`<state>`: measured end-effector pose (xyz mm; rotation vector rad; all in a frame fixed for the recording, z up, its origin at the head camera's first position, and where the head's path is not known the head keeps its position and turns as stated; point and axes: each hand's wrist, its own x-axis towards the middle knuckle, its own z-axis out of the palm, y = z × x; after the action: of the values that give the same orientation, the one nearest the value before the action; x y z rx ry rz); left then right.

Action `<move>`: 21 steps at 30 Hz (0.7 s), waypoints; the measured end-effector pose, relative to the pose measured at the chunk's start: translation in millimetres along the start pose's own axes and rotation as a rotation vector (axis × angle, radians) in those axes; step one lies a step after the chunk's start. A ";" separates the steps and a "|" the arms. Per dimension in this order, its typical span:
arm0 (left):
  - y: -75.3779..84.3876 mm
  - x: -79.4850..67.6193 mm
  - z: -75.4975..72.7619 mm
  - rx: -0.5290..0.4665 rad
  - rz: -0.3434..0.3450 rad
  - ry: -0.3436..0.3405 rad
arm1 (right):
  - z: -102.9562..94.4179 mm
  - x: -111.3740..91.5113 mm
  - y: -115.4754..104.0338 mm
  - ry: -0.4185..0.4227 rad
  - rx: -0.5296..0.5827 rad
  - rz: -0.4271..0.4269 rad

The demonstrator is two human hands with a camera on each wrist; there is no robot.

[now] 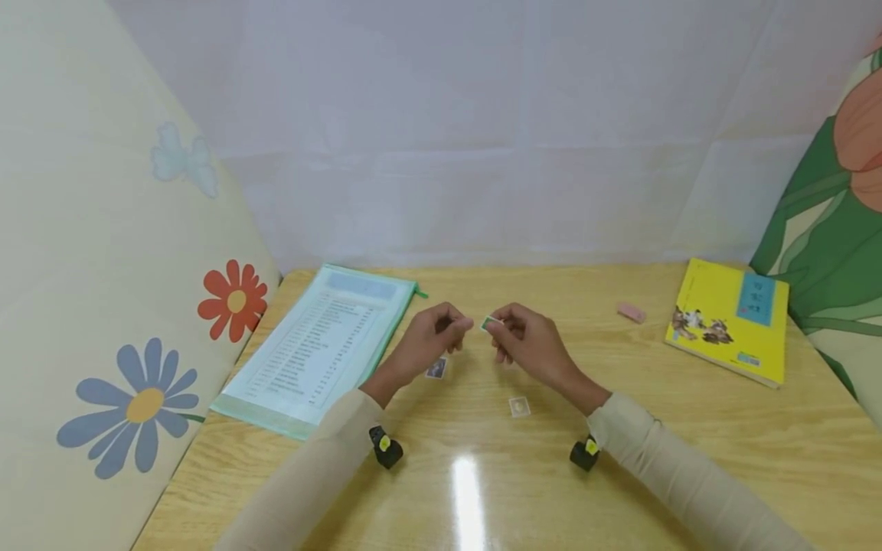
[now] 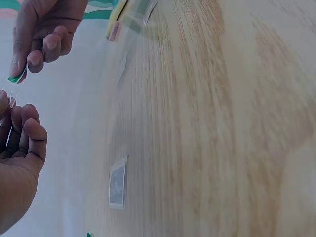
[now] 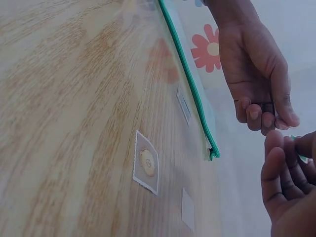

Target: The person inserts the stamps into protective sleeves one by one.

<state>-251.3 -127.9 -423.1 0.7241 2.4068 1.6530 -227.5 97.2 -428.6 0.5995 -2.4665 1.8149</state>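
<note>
Beige sleeves [image 1: 689, 467] reach over the near part of the desk [image 1: 386, 513], with the two hands close together, well apart from the yellow book [image 1: 730, 325] on the right. The right hand [image 1: 530, 344] has a narrow grip, thumb and finger pinching a small green piece [image 1: 491, 322], apparently a stamp; the left hand [image 1: 429, 342] bends its fingers toward its thumb just left of it, holding what, if anything, one cannot tell. A dark stamp [image 1: 437, 369] lies right of the pouch [image 1: 324, 344]; a pale stamp [image 1: 520, 406] lies nearer. Something so thin probably wants a light pinch at its edge, uncreased, with steady fingertips and unhurried handling.
</note>
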 end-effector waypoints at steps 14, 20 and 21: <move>6.4 -0.2 3.0 -0.097 -0.040 -0.015 | 1.1 -0.3 -4.2 -0.002 -0.027 -0.020; 10.0 -0.9 2.6 -0.096 -0.045 -0.025 | 1.3 -0.2 -4.5 -0.009 -0.021 -0.008; 10.3 -1.2 2.6 -0.092 -0.042 -0.026 | 1.2 -0.3 -4.4 -0.010 -0.020 -0.008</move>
<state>-246.1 -123.4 -415.0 0.6713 2.2952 1.7141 -225.6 95.1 -424.9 0.6179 -2.4811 1.7867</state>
